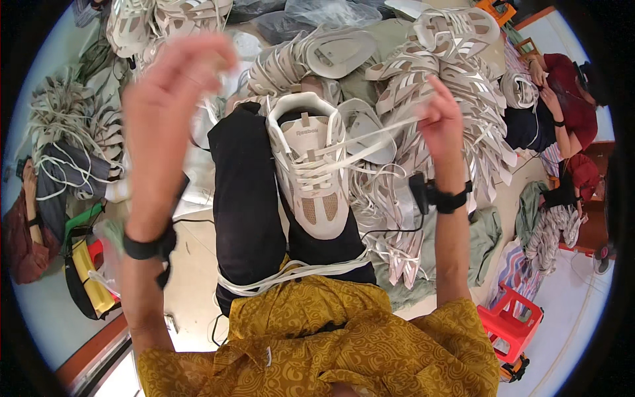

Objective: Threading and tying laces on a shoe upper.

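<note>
Shoe (309,173) on lap partly laced; right hand (442,119) pinches lace (370,139) taut, left hand (169,99) raised, grip unclear

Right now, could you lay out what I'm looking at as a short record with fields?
Setting: person seated, white sneaker resting on their lap
Left hand: left hand raised and blurred; what its fingers pinch is unclear
Right hand: right hand pulling a white shoelace taut from the sneaker
Lap: loose laces draped across the dark trousers
Behind: pile of shoe uppers
Right side: red stool, another person's hand
</note>
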A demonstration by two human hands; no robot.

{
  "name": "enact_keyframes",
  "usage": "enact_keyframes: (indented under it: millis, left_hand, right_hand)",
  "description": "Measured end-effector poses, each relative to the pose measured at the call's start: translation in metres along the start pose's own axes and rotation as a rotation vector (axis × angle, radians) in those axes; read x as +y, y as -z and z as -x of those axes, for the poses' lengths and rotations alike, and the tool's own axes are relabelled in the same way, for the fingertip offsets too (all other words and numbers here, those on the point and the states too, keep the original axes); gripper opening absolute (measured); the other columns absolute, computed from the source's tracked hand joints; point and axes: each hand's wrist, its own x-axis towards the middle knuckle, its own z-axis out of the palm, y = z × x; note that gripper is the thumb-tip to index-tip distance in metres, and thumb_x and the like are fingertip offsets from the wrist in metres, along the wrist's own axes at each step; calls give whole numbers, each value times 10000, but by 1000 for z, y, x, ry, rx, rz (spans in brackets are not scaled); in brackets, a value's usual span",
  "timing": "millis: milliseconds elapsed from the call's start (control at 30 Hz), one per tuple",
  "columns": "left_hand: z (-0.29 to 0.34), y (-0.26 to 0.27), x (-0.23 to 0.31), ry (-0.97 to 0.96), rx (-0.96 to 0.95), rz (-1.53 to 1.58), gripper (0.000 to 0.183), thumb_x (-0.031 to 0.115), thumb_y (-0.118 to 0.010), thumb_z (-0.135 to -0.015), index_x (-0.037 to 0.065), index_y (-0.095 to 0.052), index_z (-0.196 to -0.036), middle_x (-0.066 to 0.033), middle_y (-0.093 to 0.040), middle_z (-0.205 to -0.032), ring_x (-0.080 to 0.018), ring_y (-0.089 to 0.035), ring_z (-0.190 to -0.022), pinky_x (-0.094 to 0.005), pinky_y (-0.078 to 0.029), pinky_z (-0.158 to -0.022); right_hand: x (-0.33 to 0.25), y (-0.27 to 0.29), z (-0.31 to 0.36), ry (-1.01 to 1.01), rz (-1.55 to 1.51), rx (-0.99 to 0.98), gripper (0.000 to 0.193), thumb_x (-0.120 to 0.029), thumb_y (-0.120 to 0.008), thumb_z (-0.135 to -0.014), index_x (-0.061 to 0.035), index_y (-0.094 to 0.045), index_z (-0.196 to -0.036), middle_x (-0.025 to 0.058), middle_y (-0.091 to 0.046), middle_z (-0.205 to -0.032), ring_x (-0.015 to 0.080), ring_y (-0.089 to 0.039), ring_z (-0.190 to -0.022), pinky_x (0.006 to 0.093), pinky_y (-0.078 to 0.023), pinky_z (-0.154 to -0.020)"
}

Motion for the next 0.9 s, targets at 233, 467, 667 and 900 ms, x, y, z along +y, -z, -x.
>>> enact_keyframes:
  millis: [233,467,667,900]
  left_hand:
    - [60,-70,-58,-313,-422,-467,107,33,-592,-714,39,-580,-821,-93,-581,-793,-242,-564,-818,-336,-431,-744]
    - [71,-99,-75,-422,-503,-980,80,84,-570,-657,55,-511,-702,-74,-540,-661,-220,-524,-733,-341,-396,-679]
    - [76,-107,-75,-373,-544,-1102,77,88,-561,-640,68,-503,-687,-55,-532,-622,-207,-525,-691,-330,-396,-612]
    - [76,-97,-81,-280,-457,-978,67,99,-578,-659,67,-519,-670,-73,-540,-609,-217,-554,-628,-328,-435,-534]
  right_hand:
    - [-38,66,12,46,163,370,547,-41,-519,-804,-18,-312,-1309,45,-571,-754,155,-559,-768,295,-423,-702]
    - [-16,-1,3,290,1285,285,579,-82,-662,-644,-79,-490,-1197,60,-612,-890,169,-566,-819,277,-434,-760]
    - [20,-66,1,506,1304,-86,500,-74,-653,-630,-95,-550,-1120,45,-613,-883,179,-568,-833,296,-414,-762]
    - [90,-80,0,533,1397,-437,276,-127,-629,-657,-110,-617,-932,-6,-577,-681,161,-536,-666,305,-361,-693]
